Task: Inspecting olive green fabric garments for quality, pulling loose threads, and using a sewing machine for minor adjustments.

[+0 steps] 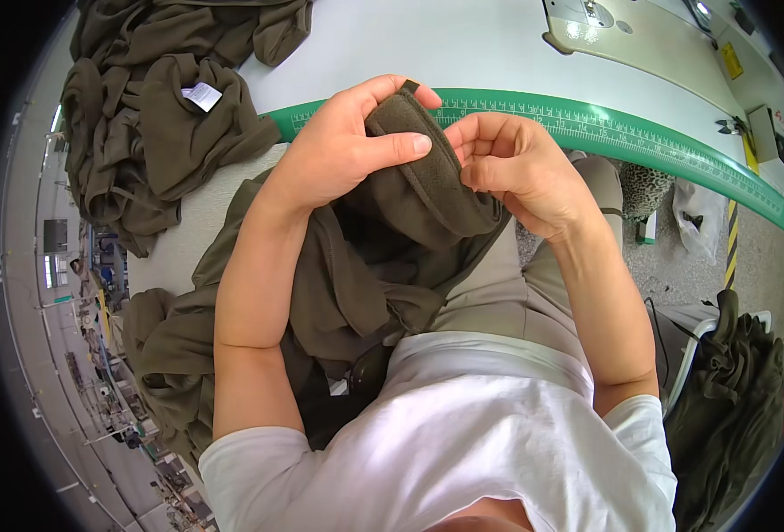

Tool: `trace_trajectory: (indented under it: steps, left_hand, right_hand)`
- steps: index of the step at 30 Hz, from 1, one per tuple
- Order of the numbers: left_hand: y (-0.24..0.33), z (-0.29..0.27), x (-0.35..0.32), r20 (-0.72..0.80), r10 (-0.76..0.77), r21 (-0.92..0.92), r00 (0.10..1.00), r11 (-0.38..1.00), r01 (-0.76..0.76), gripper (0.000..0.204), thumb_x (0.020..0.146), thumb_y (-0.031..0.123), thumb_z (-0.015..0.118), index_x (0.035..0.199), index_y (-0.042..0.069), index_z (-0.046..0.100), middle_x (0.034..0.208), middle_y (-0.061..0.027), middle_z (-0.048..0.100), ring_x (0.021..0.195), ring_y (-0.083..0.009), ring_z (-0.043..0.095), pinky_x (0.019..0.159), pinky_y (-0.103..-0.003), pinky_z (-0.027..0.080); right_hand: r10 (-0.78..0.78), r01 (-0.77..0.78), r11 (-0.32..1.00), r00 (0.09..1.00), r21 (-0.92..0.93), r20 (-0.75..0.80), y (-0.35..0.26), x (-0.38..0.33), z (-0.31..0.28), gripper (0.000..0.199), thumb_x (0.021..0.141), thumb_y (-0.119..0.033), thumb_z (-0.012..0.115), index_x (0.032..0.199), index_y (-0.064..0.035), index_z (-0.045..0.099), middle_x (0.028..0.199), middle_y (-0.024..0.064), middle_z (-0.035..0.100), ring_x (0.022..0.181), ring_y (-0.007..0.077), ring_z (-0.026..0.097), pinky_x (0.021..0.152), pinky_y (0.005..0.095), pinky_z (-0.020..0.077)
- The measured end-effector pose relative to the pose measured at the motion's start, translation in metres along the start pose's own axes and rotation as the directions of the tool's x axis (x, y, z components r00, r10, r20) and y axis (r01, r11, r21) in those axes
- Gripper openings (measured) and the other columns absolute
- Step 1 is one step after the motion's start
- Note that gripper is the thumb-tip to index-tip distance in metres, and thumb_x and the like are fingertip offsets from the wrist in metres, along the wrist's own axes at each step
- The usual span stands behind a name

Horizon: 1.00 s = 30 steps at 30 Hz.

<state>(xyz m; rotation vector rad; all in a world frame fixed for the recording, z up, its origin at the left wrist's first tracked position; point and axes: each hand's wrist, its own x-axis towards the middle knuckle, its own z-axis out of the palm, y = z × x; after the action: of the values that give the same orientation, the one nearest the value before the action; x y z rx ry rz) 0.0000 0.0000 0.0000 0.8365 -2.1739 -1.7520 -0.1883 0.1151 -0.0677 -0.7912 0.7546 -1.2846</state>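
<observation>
Delicately, the left hand (pixel 341 142) pinches a folded band of the brown garment (pixel 410 191) at twelve o'clock, the right hand (pixel 529 177) holding its edge toward two; loose cloth draped toward eight could drag the fold askew should either pinch slacken.

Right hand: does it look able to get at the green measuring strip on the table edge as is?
Probably yes. The right hand appears close to the green measuring strip, with nothing visible blocking it; its fingers would likely have to leave the brown garment first.
</observation>
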Motion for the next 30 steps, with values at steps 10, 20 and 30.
trace_trajectory:
  steps: [10,20,30]
  left_hand:
    - [-0.002,0.012,-0.001,0.033,0.060,0.009,0.998,0.998,-0.060,0.053,0.087,0.007,0.076,0.136,0.002,0.057,0.102,-0.0005,0.067,0.093,-0.0073,0.061,0.088,-0.024,0.049]
    - [-0.012,0.026,0.005,-0.046,0.462,0.293,0.886,0.854,-0.430,0.057,0.083,0.008,0.075,0.137,0.006,0.058,0.089,-0.0004,0.058,0.080,-0.0169,0.057,0.079,-0.028,0.049]
    - [-0.005,0.032,-0.002,-0.167,0.609,0.566,0.775,0.703,-0.430,0.020,0.084,-0.003,0.066,0.103,0.001,0.061,0.091,-0.0135,0.065,0.077,-0.0239,0.066,0.065,-0.033,0.052]
  right_hand:
    - [-0.063,0.055,0.997,0.988,-0.055,-0.143,0.002,0.000,0.009,0.017,0.091,-0.008,0.071,0.106,-0.0014,0.067,0.090,-0.0001,0.067,0.077,0.0070,0.058,0.070,0.0205,0.0452]
    - [-0.191,0.167,0.961,0.977,-0.220,-0.096,-0.003,0.001,-0.001,0.010,0.095,-0.011,0.070,0.103,-0.0053,0.066,0.085,-0.0010,0.067,0.076,0.0059,0.060,0.068,0.0211,0.0466]
    - [-0.117,0.118,0.993,0.981,0.002,-0.156,-0.023,0.001,0.009,0.009,0.096,-0.013,0.069,0.091,-0.0081,0.064,0.078,-0.0037,0.064,0.064,0.0029,0.053,0.057,0.0187,0.0410]
